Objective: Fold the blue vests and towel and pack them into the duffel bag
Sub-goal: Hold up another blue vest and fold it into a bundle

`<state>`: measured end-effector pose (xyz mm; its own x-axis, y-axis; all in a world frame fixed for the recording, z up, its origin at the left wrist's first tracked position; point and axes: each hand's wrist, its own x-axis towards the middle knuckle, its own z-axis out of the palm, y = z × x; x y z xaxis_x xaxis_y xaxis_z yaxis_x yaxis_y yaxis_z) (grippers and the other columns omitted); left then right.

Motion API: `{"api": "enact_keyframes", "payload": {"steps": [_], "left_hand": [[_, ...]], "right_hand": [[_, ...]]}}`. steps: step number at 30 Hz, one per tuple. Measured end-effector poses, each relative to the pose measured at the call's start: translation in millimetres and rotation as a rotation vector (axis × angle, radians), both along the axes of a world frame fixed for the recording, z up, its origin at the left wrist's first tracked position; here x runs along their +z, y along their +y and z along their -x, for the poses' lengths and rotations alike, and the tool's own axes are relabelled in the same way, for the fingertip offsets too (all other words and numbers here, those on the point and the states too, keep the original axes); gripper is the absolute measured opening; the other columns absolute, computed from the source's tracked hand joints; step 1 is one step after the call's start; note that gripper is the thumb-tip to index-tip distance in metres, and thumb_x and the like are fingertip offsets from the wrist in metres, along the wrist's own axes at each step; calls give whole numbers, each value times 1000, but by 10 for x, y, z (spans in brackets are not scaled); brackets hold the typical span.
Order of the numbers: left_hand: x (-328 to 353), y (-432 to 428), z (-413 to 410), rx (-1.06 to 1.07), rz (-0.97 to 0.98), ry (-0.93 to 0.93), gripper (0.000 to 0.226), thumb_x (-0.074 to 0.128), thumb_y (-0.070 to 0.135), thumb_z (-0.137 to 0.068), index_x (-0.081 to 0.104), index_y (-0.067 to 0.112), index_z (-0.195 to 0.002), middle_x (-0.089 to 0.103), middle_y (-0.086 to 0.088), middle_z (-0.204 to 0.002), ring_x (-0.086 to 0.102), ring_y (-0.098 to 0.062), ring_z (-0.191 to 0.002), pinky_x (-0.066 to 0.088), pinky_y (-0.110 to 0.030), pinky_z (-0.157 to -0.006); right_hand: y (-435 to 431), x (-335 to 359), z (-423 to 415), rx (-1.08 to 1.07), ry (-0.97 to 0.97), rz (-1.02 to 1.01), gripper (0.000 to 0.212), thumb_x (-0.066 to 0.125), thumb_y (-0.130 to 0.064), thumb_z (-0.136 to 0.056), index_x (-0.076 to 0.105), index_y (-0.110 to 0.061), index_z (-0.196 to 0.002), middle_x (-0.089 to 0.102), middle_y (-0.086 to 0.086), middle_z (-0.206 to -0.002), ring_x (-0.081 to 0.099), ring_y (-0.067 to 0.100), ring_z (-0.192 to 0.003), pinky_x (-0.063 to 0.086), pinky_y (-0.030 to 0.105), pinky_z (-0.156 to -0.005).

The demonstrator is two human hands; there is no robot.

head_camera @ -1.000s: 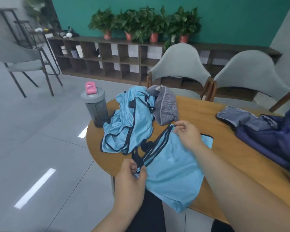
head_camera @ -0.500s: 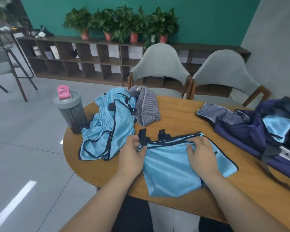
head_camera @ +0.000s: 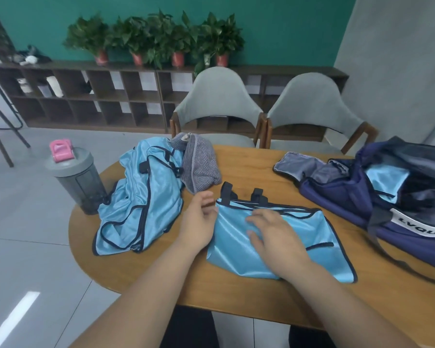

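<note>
White strap on the navy duffel bag (head_camera: 377, 197) reads "LVQU", the rest cut off at the edge.

Single head-worn wide-angle view, angled forward and down.
Sits close above the near edge of the round wooden table (head_camera: 236, 295), looking along both forearms to the left hand (head_camera: 199, 222) and right hand (head_camera: 274, 237) at centre frame; reaches past the far rim to two grey chairs (head_camera: 219, 96) and the teal wall (head_camera: 286, 26), bowing straight lines outward.

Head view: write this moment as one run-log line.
right hand: flat on folded vest | left hand: open at vest's edge | duffel bag: open, at right
</note>
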<state>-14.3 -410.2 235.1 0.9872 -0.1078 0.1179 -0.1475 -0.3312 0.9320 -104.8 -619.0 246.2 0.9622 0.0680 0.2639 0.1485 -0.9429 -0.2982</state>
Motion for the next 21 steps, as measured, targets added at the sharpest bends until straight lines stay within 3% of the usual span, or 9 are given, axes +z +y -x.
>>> {"api": "enact_keyframes", "payload": {"steps": [4,8,11,15,19,21], "left_hand": [[5,67,261,106,-33,-95,40,66,15,-99,54,28,-136,64,14,-125,67,-3,-86,56,-33,-95],[36,131,695,71,-68,-126,43,71,22,-97,52,33,-134,65,16,-111,63,-8,-70,55,-27,-79],[-1,199,879,2,-155,-119,53,74,26,-94,47,43,-137,64,20,-112,61,-11,-72,52,-25,-74],[-61,276,936,57,-208,-158,57,74,15,-94,49,44,-136,60,20,-114,62,-6,-84,51,-21,-80],[-59,255,986,118,-259,-201,50,73,11,-93,55,39,-132,50,21,-115,58,0,-96,48,-21,-85],[-53,233,1035,134,-291,-233,48,74,13,-93,56,36,-131,46,17,-118,57,1,-98,50,-23,-83]], "right_hand": [[239,-4,-261,158,137,61,49,41,-38,-111,43,-22,-157,33,-5,-166,22,17,-157,16,32,-128],[343,-44,-463,128,195,124,54,37,-43,-111,34,-23,-161,21,-3,-172,9,20,-160,12,38,-129],[393,-85,-501,94,209,145,58,37,-47,-110,30,-24,-163,16,-3,-173,4,21,-161,11,40,-130],[430,-87,-504,70,213,157,61,34,-52,-109,25,-27,-164,12,-1,-174,0,24,-161,9,43,-130],[437,-104,-496,57,229,182,84,-2,-69,-92,22,-32,-164,9,-3,-174,-3,26,-161,8,47,-130],[416,-136,-490,56,229,183,89,-9,-70,-88,19,-34,-165,6,-5,-174,-6,25,-161,5,46,-130]]}}
